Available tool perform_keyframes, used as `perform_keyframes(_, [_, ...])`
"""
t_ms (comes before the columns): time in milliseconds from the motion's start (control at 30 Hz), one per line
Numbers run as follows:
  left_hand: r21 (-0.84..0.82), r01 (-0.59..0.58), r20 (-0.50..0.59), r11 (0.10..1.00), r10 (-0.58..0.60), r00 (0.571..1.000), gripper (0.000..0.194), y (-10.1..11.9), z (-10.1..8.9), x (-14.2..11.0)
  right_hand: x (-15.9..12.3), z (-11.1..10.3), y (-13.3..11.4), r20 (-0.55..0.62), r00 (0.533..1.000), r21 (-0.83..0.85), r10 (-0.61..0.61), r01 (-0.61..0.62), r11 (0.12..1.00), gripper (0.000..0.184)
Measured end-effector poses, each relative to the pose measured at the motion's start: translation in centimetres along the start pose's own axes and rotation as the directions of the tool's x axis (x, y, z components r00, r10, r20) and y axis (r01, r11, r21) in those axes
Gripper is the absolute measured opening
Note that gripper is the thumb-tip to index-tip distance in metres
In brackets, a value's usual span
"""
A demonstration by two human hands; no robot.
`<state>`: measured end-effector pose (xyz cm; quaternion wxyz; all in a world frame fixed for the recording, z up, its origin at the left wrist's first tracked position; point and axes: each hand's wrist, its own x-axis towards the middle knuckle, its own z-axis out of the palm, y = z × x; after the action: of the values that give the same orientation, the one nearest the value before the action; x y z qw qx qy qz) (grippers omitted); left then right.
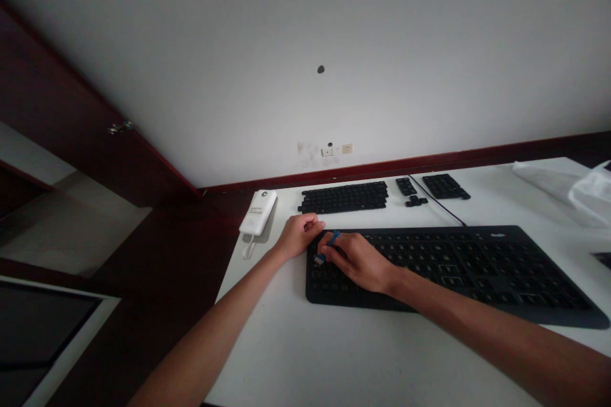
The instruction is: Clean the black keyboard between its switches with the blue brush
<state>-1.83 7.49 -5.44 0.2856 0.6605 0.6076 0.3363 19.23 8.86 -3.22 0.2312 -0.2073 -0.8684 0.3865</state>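
The keyboard (461,261) runs lengthwise rightward beneath the right hand (359,259), which pinches a blue tool (335,238); the left hand (298,236) curls, grip unclear.

Flat black keyboard (470,262), blue tool (335,237) at left, keycaps (346,197) beyond

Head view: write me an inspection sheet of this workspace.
Surface: white table.
Items in use: black keyboard, black keycaps grouped behind it, small blue tool.
Clutter: white device at left, crumpled white sheeting at right.
Hands: right hand pinches the blue tool over the keyboard's left end; left hand at its back left corner, grip unclear.
Cables: dark cable behind the keyboard; pale loop on the white device, cable or strap unclear.
Surroundings: pale wall with sockets, dark red door at left.
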Motion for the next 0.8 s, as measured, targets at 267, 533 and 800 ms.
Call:
perform_keyframes(267, [0.009,-0.002,0.003,1.0,0.002,1.0,0.047,0.22,-0.11,-0.04,-0.03,0.03,0.07,0.006,1.0,-0.013,0.003,-0.003,1.0,0.031])
perform_keyframes(533, [-0.001,-0.011,0.01,1.0,0.011,1.0,0.048,-0.07,-0.02,0.02,-0.05,0.07,0.14,0.007,1.0,-0.024,0.002,-0.002,1.0,0.031])
perform_keyframes(800, [0.01,0.004,0.006,1.0,-0.004,1.0,0.048,-0.01,-0.04,-0.05,-0.02,-0.02,0.0,0.008,1.0,-0.021,0.003,-0.003,1.0,0.031])
